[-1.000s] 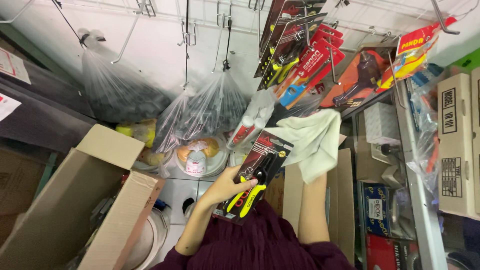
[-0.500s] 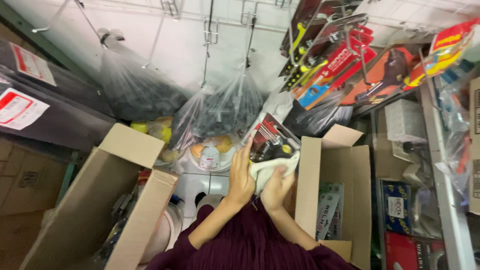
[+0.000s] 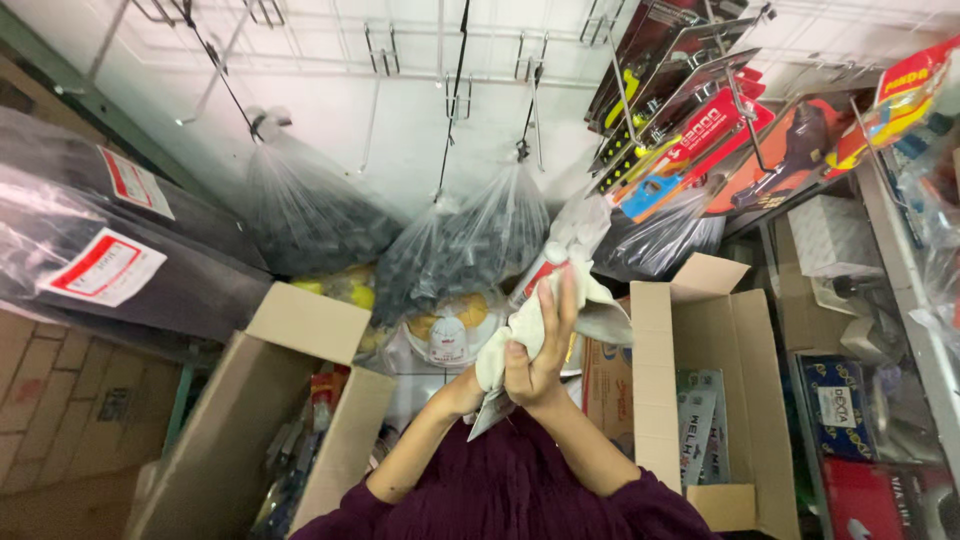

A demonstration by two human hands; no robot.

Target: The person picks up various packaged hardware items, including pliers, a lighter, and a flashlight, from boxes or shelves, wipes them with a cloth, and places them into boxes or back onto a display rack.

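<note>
Item: white cloth (image 3: 520, 325), frame centre, pressed over a carded tool package (image 3: 570, 345) that is mostly hidden. Right hand (image 3: 540, 345) closed over the cloth; left hand (image 3: 468, 392) grips from beneath, at 7 o'clock. Wiping judged underway. Open cardboard box (image 3: 745, 420) at 4 o'clock.

Both hands meet at centre: right hand (image 3: 540, 345) over the cloth (image 3: 520, 335), left hand (image 3: 470, 392) just behind and below it. 2 open cardboard boxes flank them: left box (image 3: 300, 325), right box (image 3: 665, 330). 3 hanging bags (image 3: 480, 235) sit beyond the hands, on wall hooks. Packaged tools (image 3: 690, 120) hang upper right. Shelf (image 3: 905, 290) runs along the far right.
</note>
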